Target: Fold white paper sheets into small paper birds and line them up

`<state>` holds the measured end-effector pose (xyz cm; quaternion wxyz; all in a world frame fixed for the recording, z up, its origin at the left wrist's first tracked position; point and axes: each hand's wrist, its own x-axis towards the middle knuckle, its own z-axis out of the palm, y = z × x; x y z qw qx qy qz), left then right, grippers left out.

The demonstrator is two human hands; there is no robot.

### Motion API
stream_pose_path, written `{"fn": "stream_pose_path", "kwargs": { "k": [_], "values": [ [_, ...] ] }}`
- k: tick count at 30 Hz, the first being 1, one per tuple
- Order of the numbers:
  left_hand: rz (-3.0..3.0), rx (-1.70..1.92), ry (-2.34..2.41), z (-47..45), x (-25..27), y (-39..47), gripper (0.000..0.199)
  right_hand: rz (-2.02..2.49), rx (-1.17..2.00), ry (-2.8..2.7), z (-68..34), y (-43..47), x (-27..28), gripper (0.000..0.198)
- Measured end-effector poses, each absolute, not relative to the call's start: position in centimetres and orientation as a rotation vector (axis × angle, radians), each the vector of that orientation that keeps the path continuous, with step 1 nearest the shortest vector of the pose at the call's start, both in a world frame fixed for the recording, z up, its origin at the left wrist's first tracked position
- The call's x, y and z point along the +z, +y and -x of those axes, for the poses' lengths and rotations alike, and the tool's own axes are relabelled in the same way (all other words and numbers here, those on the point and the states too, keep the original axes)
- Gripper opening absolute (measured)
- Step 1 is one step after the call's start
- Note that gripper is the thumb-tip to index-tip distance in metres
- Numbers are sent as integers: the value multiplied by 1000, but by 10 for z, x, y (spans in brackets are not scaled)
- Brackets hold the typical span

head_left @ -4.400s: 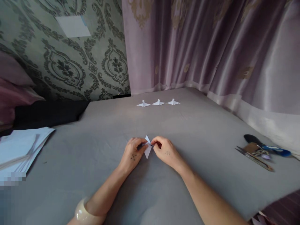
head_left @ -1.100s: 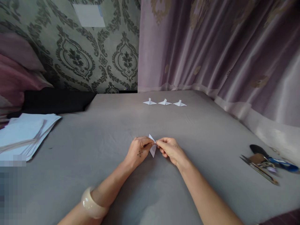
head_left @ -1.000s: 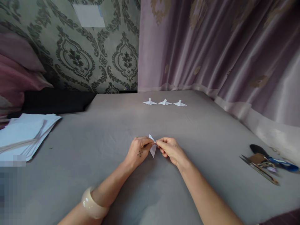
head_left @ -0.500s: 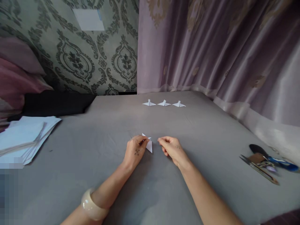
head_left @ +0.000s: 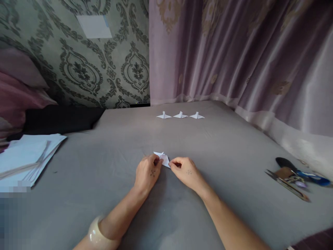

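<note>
One head-worn camera looks forward and down across the grey bed [head_left: 234, 152] (near edge closest), toward the far wallpaper [head_left: 78, 66] and curtain [head_left: 234, 52].

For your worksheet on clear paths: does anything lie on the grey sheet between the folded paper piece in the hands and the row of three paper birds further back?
Nothing visible does. Both the left hand and right hand pinch the folded paper piece; only bare grey sheet lies between it and the three paper birds.
</note>
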<state>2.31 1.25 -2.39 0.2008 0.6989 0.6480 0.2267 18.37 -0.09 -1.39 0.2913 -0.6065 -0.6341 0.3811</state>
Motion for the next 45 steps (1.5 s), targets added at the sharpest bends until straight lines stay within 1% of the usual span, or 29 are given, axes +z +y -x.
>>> {"fn": "stream_pose_path", "kwargs": {
  "k": [2, 7, 11, 15, 17, 25, 30, 36, 40, 43, 45],
  "values": [
    [-1864, 661, 1797, -25, -20, 12, 15, 1600, 971, -1753, -180, -4, -14, 22],
    [-1723, 733, 1742, -29, -12, 11, 19, 1663, 733, -1883, -176, -8, -16, 22],
    [-1936, 840, 1794, -22, -20, 16, 24, 1719, 548, -2022, -173, -12, -17, 25],
    [-2179, 870, 1687, -11, -36, 25, 32, 1771, 386, -2117, -168, -16, -19, 23],
    [-2241, 856, 1665, -8, -41, 28, 33, 1777, 353, -2130, -168, -15, -20, 22],
    [-2130, 708, 1784, -11, -32, 23, 21, 1769, 367, -2015, -170, -11, -19, 20],
    [-1985, 587, 1809, -16, -22, 16, 22, 1716, 403, -1984, -168, -14, -17, 14],
    [-1870, 546, 1796, -23, -16, 12, 23, 1744, 425, -2022, -171, -11, -19, 10],
    [-1843, 661, 1712, -25, -18, 12, 24, 1690, 499, -1985, -177, -5, -23, 14],
    [-1896, 858, 1518, -25, -25, 14, 33, 1625, 543, -1955, -180, 0, -25, 14],
    [-1918, 932, 1401, -25, -30, 16, 38, 1562, 563, -1966, -181, 3, -27, 17]
  ]
}}
